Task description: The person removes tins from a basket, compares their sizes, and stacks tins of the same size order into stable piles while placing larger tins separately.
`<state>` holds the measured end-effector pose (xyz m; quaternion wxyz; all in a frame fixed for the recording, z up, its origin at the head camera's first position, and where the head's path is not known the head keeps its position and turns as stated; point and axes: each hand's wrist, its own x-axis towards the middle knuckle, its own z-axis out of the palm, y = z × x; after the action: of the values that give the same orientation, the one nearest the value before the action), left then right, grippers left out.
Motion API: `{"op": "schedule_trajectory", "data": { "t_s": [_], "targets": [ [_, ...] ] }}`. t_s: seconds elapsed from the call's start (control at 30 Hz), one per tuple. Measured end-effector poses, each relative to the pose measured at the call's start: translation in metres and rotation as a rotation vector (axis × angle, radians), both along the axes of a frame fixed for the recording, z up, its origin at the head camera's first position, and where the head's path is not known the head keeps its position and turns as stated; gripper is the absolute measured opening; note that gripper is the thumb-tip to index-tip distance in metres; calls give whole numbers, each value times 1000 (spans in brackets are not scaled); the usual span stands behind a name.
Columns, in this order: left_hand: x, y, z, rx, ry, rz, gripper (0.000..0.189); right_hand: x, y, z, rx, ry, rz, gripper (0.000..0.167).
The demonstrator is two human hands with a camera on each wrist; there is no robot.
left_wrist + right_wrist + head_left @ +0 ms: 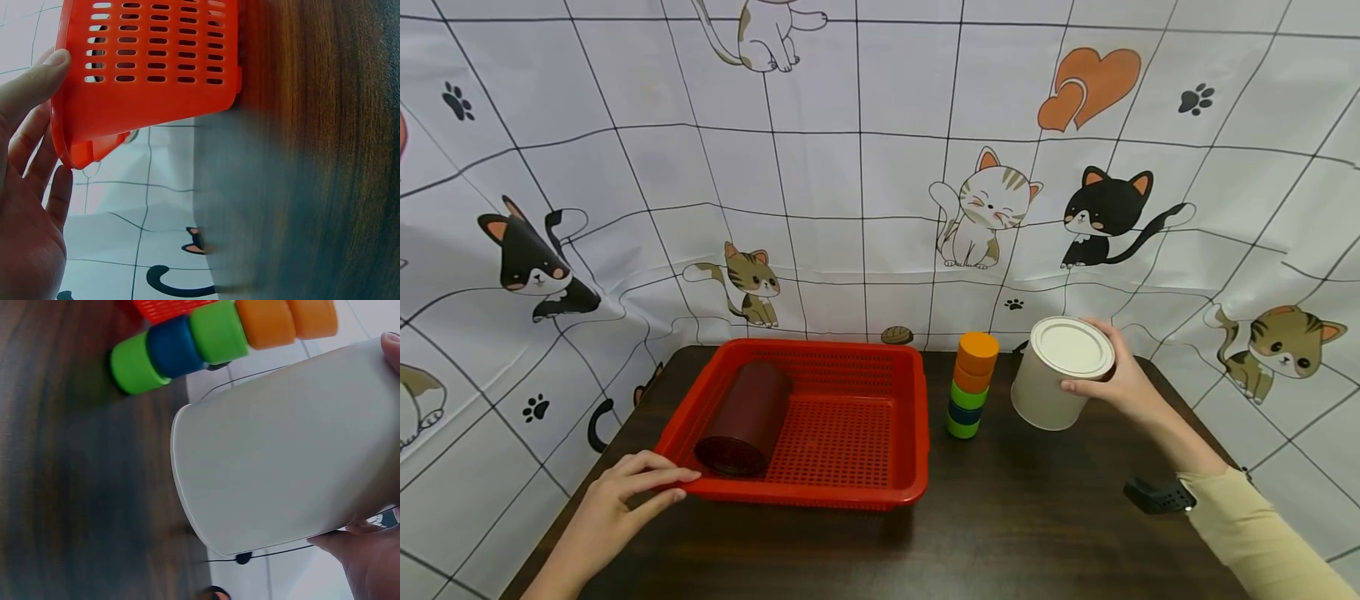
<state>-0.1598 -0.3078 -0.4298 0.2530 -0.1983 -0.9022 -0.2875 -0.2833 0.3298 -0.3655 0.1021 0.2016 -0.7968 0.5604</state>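
Clearly, in the head view, the right hand (1123, 383) grips the pale canister (1052, 387) round its upper part and holds it tilted, to the right of the coloured stack (972, 387). That stack is tall and narrow and stands between the canister and the red basket (820, 500), so a low sideways swing toward the basket would probably topple it. The left hand (617, 504) holds the basket's near-left corner. Inside, along the left side, lies a brown cylinder (748, 417); being round, it could roll to the right if that corner were lifted or jerked.

In the left wrist view, the thumb (37, 84) lies against the rim's outer side, with the fingers behind it. It is a one-corner hold, so a tug might swivel the basket across the desk (319, 156) rather than steady it.

In the right wrist view, the canister's base looks raised off the desk and near the stack. Its sides seem smooth and the hand is only partly in frame; should the grip loosen, the canister could slip, land on its edge and tip.
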Motion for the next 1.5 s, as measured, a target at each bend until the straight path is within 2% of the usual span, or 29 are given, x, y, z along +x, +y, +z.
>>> {"op": "schedule_trajectory", "data": {
  "t_s": [0.23,0.63,1.23,1.5],
  "targets": [
    [-2,1,1,4,14,-11,47,1,2,-15,70,-71,4,92],
    [-2,1,2,-6,15,-4,47,5,1,-37,54,-148,53,92],
    [-1,3,3,4,19,-6,46,5,2,-49,83,-155,140,93],
    [1,2,2,6,-2,-4,47,6,1,-52,94,-143,163,90]
  ]
}}
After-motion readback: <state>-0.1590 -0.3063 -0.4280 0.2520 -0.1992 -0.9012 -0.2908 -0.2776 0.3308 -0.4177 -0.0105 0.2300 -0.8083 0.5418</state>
